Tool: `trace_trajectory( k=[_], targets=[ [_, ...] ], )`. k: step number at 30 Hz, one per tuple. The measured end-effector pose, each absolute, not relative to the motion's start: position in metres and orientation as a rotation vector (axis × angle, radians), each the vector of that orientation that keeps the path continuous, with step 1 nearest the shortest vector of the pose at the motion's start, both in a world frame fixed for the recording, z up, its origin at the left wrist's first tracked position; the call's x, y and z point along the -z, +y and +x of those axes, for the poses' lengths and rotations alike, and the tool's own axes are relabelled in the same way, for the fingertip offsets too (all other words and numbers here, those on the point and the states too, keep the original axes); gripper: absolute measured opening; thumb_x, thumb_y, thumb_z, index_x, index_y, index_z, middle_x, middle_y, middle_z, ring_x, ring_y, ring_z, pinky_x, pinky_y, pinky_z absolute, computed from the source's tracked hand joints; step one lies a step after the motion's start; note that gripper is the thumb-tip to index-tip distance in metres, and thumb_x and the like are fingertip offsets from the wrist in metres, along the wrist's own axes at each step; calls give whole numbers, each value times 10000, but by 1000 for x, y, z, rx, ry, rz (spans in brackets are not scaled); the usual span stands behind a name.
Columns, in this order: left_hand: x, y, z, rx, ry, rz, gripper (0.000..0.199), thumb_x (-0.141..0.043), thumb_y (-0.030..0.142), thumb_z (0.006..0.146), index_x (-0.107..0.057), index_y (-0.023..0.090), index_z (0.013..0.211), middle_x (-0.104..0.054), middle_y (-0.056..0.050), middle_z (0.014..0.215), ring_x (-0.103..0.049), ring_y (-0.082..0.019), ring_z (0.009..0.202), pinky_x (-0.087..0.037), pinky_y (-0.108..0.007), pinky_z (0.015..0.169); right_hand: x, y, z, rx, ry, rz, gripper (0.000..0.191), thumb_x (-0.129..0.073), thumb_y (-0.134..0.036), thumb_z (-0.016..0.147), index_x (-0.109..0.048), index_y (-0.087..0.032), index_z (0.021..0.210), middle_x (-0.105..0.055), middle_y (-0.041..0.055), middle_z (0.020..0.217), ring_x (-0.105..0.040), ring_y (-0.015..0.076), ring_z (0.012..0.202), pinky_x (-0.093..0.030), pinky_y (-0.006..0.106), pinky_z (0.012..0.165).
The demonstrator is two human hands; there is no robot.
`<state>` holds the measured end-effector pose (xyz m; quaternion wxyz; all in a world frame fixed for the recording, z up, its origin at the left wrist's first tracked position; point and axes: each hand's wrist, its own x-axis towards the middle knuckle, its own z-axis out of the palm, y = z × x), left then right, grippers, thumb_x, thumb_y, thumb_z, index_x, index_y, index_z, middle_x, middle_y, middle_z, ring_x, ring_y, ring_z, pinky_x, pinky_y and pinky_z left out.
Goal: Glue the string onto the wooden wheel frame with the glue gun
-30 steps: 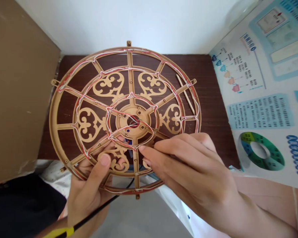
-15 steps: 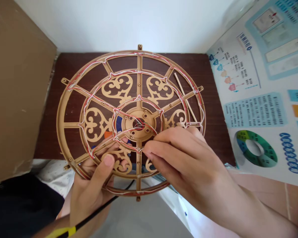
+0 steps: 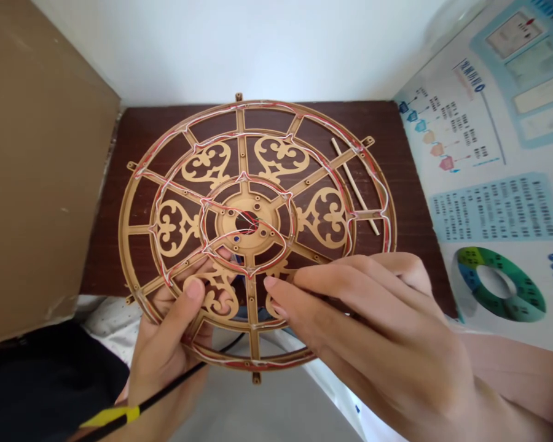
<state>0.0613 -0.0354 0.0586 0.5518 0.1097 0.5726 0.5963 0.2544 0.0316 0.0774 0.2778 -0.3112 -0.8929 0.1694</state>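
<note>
A tan spoked wheel frame (image 3: 298, 126) with scrollwork panels is held above the table, tilted toward me. Thin red and white wires (image 3: 279, 252) run along its rings and gather at the hole in the hub (image 3: 228, 222). My left hand (image 3: 175, 331) grips the lower left rim, thumb on top and fingers behind, partly seen through the gaps. Bunched fingers of my right hand (image 3: 368, 319) are over the lower right of the frame, fingertips beside the lower spoke (image 3: 252, 301). Whatever lies between those fingertips is hidden.
Beneath the frame is a dark brown table (image 3: 424, 258), with a thin pale stick (image 3: 356, 187) on its right side. Cardboard (image 3: 46, 153) stands at left, a printed poster (image 3: 493, 215) at right. A black cable (image 3: 170, 388) with a yellow tag (image 3: 113, 417) crosses my left wrist.
The wheel frame has turned slightly and tilted. My right fingertips have come away from the wires at the inner ring, and a red wire loop now bows out right of the hub.
</note>
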Motion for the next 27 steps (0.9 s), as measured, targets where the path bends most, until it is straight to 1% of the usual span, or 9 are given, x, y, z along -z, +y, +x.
trace_trajectory(
  k=[4, 9, 12, 16, 20, 23, 25, 27],
  targets=[
    [-57, -39, 62, -1471, 1286, 158, 508, -804, 304, 951, -704, 414, 1437, -826, 24, 1303, -795, -281, 1210, -655, -405, 1108, -79, 32, 255, -450, -2399, -818, 285, -444, -146, 1173, -723, -187, 1213, -777, -6, 961, -634, 121, 735, -308, 404, 747],
    [-54, -43, 64, -1530, 1261, 134, 525, -788, 193, 935, -735, 416, 1407, -832, 41, 1287, -783, -268, 1240, -640, -370, 1129, -79, 32, 258, -457, -2441, -804, 297, -439, -149, 1174, -718, -174, 1271, -769, -3, 958, -618, 130, 746, -302, 399, 739],
    [-53, -44, 64, -1522, 1260, 147, 494, -787, 192, 932, -758, 404, 1378, -831, 34, 1291, -779, -272, 1249, -645, -371, 1124, -78, 33, 259, -449, -2462, -777, 308, -425, -144, 1175, -706, -165, 1301, -770, 7, 965, -619, 139, 757, -303, 399, 739],
    [-55, -43, 64, -1503, 1278, 171, 508, -806, 206, 918, -754, 404, 1383, -825, 25, 1306, -780, -291, 1246, -642, -411, 1136, -77, 33, 260, -417, -2475, -765, 310, -418, -141, 1175, -698, -155, 1306, -766, 13, 961, -601, 141, 738, -300, 400, 735],
    [-57, -40, 65, -1470, 1308, 213, 502, -835, 270, 901, -757, 382, 1384, -831, 11, 1291, -771, -326, 1260, -643, -451, 1138, -77, 33, 259, -442, -2483, -765, 290, -439, -143, 1170, -700, -167, 1294, -758, 2, 953, -589, 137, 734, -305, 394, 737],
    [-59, -40, 66, -1457, 1284, 204, 439, -825, 292, 911, -780, 376, 1339, -846, 17, 1241, -766, -343, 1265, -645, -473, 1132, -78, 33, 258, -462, -2474, -762, 263, -470, -143, 1161, -700, -174, 1284, -753, -2, 951, -586, 137, 736, -312, 392, 740],
    [-59, -41, 66, -1443, 1262, 154, 373, -810, 282, 928, -800, 389, 1285, -857, 30, 1198, -765, -336, 1268, -647, -467, 1123, -79, 33, 257, -475, -2470, -769, 257, -484, -126, 1150, -705, -179, 1269, -753, -2, 952, -590, 140, 740, -314, 393, 741],
    [-59, -43, 66, -1420, 1259, 106, 293, -815, 287, 928, -828, 376, 1207, -865, 25, 1161, -764, -334, 1271, -661, -451, 1095, -79, 34, 256, -486, -2469, -774, 255, -486, -107, 1142, -712, -184, 1232, -757, -1, 955, -595, 143, 743, -313, 395, 743]
  ],
)
